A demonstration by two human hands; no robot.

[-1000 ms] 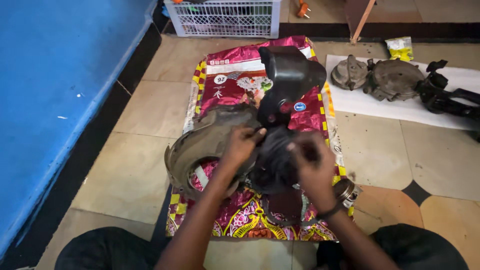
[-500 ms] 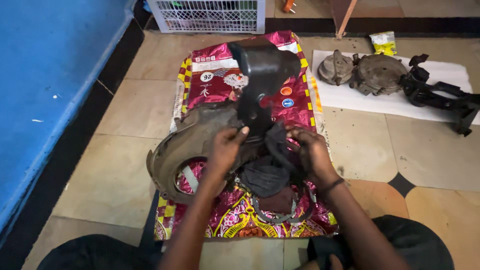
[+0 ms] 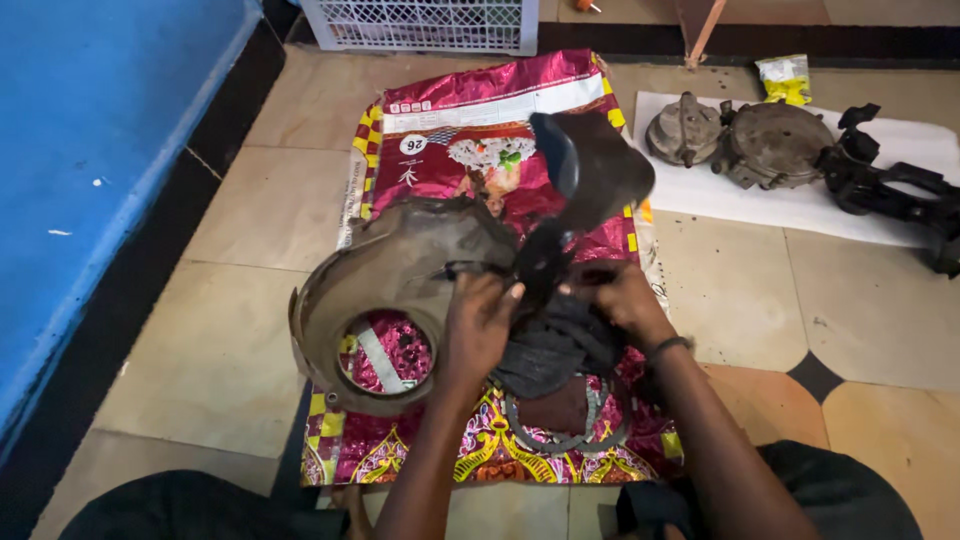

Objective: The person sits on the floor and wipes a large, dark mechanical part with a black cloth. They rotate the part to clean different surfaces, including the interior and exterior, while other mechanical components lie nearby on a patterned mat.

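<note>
A dirty grey housing cover [image 3: 395, 285] with a round hole lies on a magenta printed sack [image 3: 470, 150] spread on the floor. My left hand [image 3: 478, 325] and my right hand [image 3: 620, 300] both grip a dark grey rag [image 3: 555, 345] bunched around the stem of a black cup-shaped part [image 3: 590, 170], which rises tilted up and away from me. A ring-shaped gasket [image 3: 570, 425] lies on the sack just below the rag.
On a white sheet [image 3: 800, 205] at the right lie two round metal parts [image 3: 745, 140] and a black bracket [image 3: 890, 185]. A yellow packet [image 3: 785, 80] and a white crate [image 3: 425, 22] are behind. A blue surface [image 3: 95, 140] runs along the left.
The view has drifted, so everything sits slightly differently in frame. My hands have shifted on the rag, and the black part now leans more to the right.
</note>
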